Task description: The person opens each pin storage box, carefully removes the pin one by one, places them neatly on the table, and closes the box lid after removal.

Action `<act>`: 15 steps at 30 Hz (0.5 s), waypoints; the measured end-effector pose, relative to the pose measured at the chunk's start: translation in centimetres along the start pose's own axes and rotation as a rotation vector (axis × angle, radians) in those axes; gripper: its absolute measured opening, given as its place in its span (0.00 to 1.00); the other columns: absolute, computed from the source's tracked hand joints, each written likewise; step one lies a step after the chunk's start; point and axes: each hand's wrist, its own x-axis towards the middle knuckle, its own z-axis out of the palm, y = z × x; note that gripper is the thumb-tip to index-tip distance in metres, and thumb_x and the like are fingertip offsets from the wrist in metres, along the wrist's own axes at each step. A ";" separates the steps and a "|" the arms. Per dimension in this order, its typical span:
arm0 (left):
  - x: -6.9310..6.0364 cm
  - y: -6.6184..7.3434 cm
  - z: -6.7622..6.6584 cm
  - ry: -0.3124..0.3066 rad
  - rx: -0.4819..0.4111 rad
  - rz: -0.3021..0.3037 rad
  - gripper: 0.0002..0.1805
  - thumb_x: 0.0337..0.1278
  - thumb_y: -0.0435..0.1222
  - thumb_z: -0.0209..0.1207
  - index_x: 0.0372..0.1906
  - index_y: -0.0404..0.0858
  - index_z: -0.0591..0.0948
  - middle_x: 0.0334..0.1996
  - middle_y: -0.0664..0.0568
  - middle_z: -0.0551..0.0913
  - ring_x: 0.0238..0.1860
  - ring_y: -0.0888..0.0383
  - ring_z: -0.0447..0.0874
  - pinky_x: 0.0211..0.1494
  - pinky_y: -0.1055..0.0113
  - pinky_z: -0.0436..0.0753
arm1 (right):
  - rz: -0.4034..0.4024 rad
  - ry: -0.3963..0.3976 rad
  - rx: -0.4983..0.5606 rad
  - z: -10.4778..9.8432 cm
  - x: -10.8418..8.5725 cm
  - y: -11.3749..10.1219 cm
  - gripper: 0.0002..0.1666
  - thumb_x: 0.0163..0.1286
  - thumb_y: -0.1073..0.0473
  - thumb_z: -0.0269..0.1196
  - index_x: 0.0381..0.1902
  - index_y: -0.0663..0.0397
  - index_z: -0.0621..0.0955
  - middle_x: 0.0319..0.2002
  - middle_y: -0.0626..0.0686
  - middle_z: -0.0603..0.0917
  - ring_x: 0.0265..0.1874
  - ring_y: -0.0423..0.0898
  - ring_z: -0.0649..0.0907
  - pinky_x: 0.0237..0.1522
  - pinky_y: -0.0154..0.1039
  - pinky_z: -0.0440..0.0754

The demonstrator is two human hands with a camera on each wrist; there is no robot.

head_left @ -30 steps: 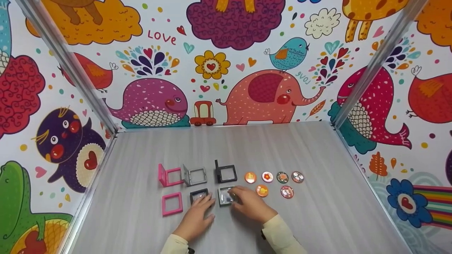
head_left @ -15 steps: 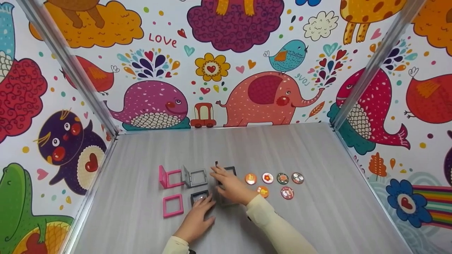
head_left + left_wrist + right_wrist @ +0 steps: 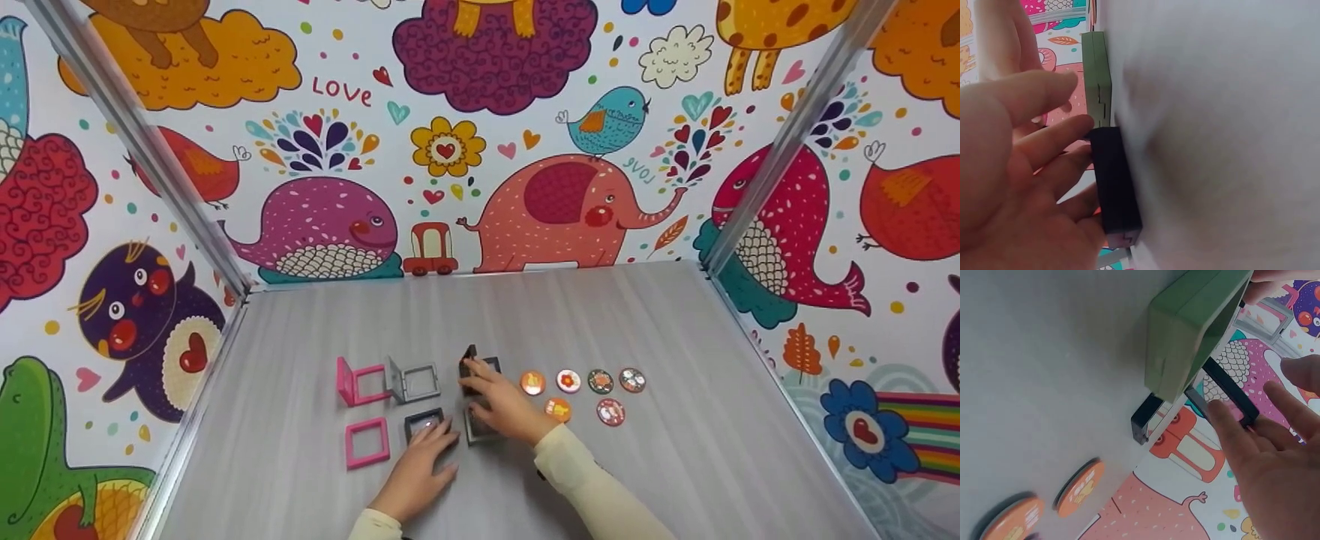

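My left hand (image 3: 418, 474) rests its fingertips on a small black square frame case (image 3: 414, 418) lying closed on the table. In the left wrist view its fingers lie along the side of that black case (image 3: 1114, 180). My right hand (image 3: 514, 405) touches the raised lid (image 3: 470, 352) of an open black frame case, fingers mostly straight. From the right wrist, this lid (image 3: 1233, 391) tilts against the fingers. Under the right hand sits a green-grey frame case (image 3: 1185, 326), partly covered in the head view.
On the left stand an open pink case (image 3: 346, 384) and an open grey case (image 3: 420, 396), lids raised. A flat pink frame (image 3: 367, 463) lies in front. Several round badges (image 3: 568, 377) lie to the right. Printed walls (image 3: 480, 187) enclose the grey table (image 3: 600, 322).
My right hand has moved from the green-grey case, forward and left, to the open black case; its raised lid now leans more to the right. The left hand stays put.
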 end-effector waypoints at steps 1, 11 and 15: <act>0.0 0.0 0.0 0.011 0.012 0.007 0.28 0.68 0.35 0.71 0.71 0.33 0.81 0.78 0.38 0.71 0.78 0.29 0.63 0.77 0.29 0.64 | 0.002 0.005 -0.022 -0.1 -0.1 0.1 0.27 0.77 0.64 0.70 0.71 0.59 0.82 0.81 0.62 0.67 0.81 0.60 0.64 0.74 0.56 0.73; -0.2 0.1 0.3 0.059 0.023 0.018 0.27 0.68 0.35 0.71 0.69 0.33 0.83 0.77 0.37 0.73 0.77 0.29 0.66 0.76 0.30 0.65 | 0.070 -0.076 -0.168 0.6 -1.4 0.6 0.30 0.73 0.62 0.72 0.71 0.57 0.82 0.74 0.67 0.75 0.71 0.64 0.77 0.68 0.56 0.80; 0.0 0.3 0.2 0.053 -0.002 0.007 0.25 0.68 0.35 0.71 0.68 0.34 0.84 0.78 0.38 0.72 0.77 0.31 0.65 0.76 0.30 0.66 | 0.116 -0.122 -0.174 0.7 -1.4 0.6 0.31 0.75 0.59 0.71 0.73 0.55 0.80 0.76 0.66 0.73 0.75 0.64 0.74 0.71 0.58 0.77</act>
